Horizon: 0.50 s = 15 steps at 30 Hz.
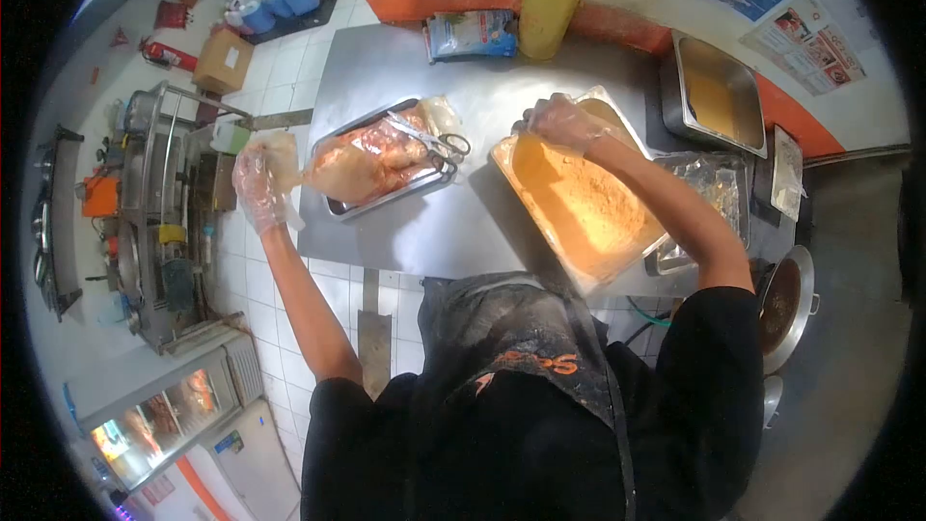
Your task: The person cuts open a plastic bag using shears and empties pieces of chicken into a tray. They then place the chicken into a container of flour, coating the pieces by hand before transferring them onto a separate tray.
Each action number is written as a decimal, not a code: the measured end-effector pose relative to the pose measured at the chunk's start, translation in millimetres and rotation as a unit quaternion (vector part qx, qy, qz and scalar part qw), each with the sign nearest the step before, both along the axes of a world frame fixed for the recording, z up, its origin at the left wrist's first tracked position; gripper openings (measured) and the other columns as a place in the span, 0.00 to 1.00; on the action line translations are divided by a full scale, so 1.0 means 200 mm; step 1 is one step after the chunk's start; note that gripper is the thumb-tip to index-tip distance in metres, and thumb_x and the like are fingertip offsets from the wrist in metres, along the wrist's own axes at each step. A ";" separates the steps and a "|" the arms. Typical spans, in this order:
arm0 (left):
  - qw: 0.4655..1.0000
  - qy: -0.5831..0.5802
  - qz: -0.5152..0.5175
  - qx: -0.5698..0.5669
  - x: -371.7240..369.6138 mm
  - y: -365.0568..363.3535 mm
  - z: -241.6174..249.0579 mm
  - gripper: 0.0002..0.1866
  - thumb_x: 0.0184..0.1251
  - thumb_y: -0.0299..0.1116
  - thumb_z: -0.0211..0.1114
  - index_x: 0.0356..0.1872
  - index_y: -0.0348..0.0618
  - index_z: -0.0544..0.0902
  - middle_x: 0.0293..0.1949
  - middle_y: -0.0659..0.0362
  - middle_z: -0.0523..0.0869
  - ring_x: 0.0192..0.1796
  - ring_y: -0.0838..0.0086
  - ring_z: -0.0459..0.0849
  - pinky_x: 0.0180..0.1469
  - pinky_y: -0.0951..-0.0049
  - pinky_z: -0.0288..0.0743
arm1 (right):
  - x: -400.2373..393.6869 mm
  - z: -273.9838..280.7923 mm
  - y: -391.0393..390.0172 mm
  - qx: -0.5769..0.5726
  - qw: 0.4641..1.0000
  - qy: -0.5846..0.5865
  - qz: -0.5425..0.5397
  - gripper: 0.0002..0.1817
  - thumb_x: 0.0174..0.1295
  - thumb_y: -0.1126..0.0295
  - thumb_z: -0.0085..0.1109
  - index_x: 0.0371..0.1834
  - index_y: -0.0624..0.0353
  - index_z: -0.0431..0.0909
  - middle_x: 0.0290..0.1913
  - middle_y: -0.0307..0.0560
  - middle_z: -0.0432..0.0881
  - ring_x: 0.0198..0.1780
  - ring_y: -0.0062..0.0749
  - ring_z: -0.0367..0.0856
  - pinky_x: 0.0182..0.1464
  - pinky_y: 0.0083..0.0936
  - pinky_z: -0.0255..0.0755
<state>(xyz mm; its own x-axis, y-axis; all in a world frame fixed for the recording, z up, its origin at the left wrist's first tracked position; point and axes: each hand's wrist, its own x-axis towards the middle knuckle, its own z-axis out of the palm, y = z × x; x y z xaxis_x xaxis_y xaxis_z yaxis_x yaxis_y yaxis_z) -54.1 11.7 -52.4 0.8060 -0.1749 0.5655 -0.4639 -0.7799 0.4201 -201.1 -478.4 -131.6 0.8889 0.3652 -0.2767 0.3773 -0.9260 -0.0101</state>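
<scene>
My left hand point(258, 188), in a clear plastic glove, is closed on a pale, translucent piece point(281, 156), perhaps plastic film or skin, just left of the meat tray. Raw marinated chicken point(352, 162) fills that metal tray point(390, 197), and scissors point(424, 137) lie on top of it. At the far left corner of a white tub point(629, 122), my gloved right hand point(569, 123) has its fingers curled over the rim. Orange-yellow breading flour point(588, 207) lies in the tub, heaped toward the near right. The tub's near end overhangs the table edge.
A steel table point(434, 241) carries everything. At the back stand a blue-white packet point(471, 36) and a yellow film roll point(553, 5). Right of the tub are a deep pan of yellowish liquid point(716, 87) and a clear container point(709, 195). A large pot point(786, 309) stands near my right elbow.
</scene>
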 end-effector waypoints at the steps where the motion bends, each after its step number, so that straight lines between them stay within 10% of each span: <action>1: 0.999 0.006 -0.015 -0.028 0.00 0.02 0.00 0.14 0.78 0.36 0.54 0.46 0.34 0.82 0.44 0.48 0.85 0.47 0.58 0.84 0.51 0.61 0.77 | -0.02 -0.02 0.02 0.001 1.000 0.005 0.002 0.14 0.71 0.61 0.50 0.53 0.46 0.83 0.47 0.45 0.86 0.53 0.42 0.84 0.56 0.43 0.74; 3: 0.998 -0.041 -0.040 0.019 0.01 0.05 -0.01 0.14 0.78 0.37 0.55 0.45 0.35 0.83 0.43 0.49 0.85 0.45 0.59 0.84 0.50 0.63 0.78 | -0.04 0.01 0.01 -0.024 0.994 -0.068 0.082 0.15 0.69 0.62 0.51 0.55 0.42 0.82 0.45 0.41 0.85 0.51 0.39 0.84 0.52 0.40 0.76; 8: 0.888 0.212 -0.088 -0.397 0.10 0.04 -0.04 0.09 0.72 0.33 0.65 0.42 0.38 0.85 0.38 0.60 0.87 0.41 0.78 0.82 0.46 0.72 0.78 | 0.02 0.06 0.04 -0.088 0.992 -0.035 0.087 0.16 0.69 0.64 0.51 0.57 0.37 0.81 0.44 0.40 0.85 0.46 0.38 0.86 0.45 0.39 0.80; 10: 0.966 -0.007 -0.153 -0.210 0.14 0.07 -0.08 0.09 0.71 0.33 0.67 0.42 0.38 0.86 0.37 0.59 0.88 0.40 0.76 0.83 0.45 0.70 0.79 | 0.07 0.14 0.12 -0.069 0.995 0.001 0.071 0.17 0.68 0.65 0.53 0.58 0.38 0.82 0.45 0.41 0.85 0.46 0.39 0.86 0.47 0.40 0.80; 13: 0.879 0.276 -0.137 -0.364 0.15 0.08 0.01 0.10 0.70 0.34 0.68 0.39 0.36 0.87 0.38 0.57 0.89 0.40 0.73 0.84 0.47 0.68 0.80 | 0.11 0.35 0.30 0.075 0.996 -0.032 -0.029 0.17 0.64 0.69 0.59 0.57 0.50 0.82 0.47 0.45 0.87 0.49 0.43 0.85 0.55 0.40 0.78; 15: 0.882 0.262 -0.162 -0.357 0.17 0.08 0.00 0.10 0.69 0.35 0.69 0.38 0.36 0.88 0.38 0.57 0.89 0.41 0.73 0.85 0.48 0.69 0.79 | 0.20 0.51 0.63 0.227 0.968 -0.096 -0.042 0.20 0.66 0.69 0.61 0.62 0.49 0.81 0.51 0.46 0.86 0.51 0.43 0.85 0.59 0.40 0.78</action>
